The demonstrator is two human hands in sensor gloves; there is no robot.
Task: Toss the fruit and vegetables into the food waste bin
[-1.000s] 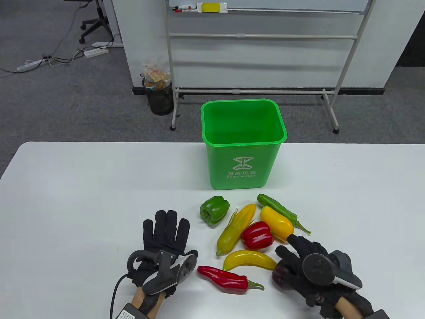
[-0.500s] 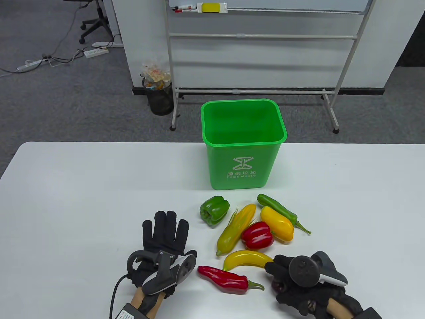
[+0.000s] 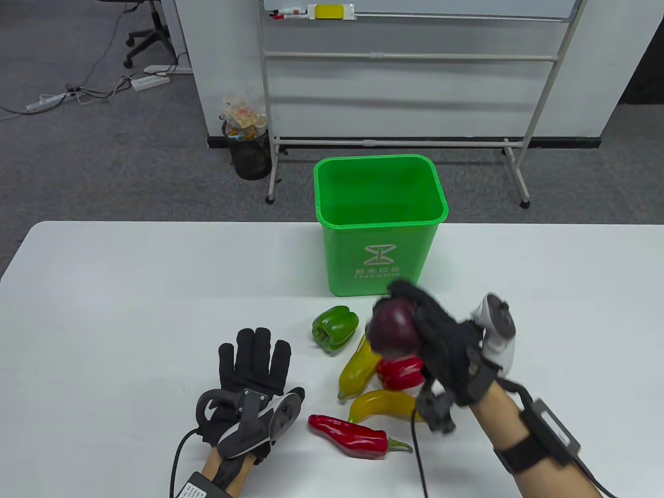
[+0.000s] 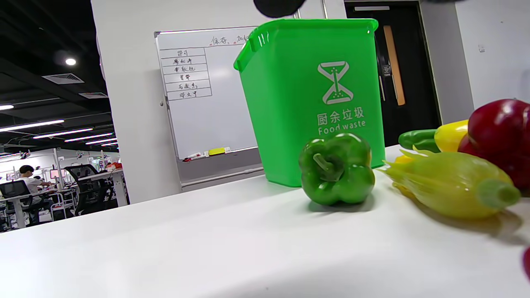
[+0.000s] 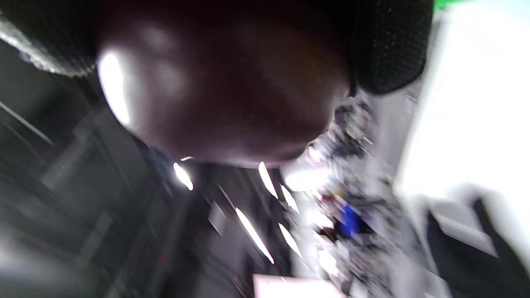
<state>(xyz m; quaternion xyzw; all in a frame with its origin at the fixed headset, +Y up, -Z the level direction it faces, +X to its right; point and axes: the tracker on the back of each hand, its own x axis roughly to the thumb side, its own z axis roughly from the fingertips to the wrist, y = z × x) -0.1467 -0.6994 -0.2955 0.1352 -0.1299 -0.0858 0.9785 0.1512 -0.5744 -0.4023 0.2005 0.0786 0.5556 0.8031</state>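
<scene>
**Purple onion held above the vegetable pile, in front of the bin**

Right hand (image 3: 441, 345), in a black sensor glove, is raised off the white table (image 3: 129, 311) with its fingers curled round a round dark purple onion (image 3: 393, 329). In the table view the onion hangs over the pile of vegetables, just in front of the green plastic food waste bin (image 3: 380, 223), below the level of its rim. The right wrist view is blurred and filled mostly by the onion's dark glossy skin (image 5: 223, 82), with gloved fingers against it at the top edge.

Left hand (image 3: 249, 384) lies flat on the table, palm down, fingers spread and straight, holding nothing. It sits well to the left of the pile.

On the table stay a glossy green bell pepper (image 3: 334, 328), a yellow-green corn cob in its husk (image 3: 358, 371), a red bell pepper (image 3: 399, 374), a yellow banana (image 3: 384, 404) and a long red chilli pepper with a green stem (image 3: 350, 436). The corn touches the red bell pepper; the banana lies just beside both. The left wrist view also shows a yellow fruit (image 4: 451, 134) and a green chilli (image 4: 416, 140) behind the corn.
</scene>
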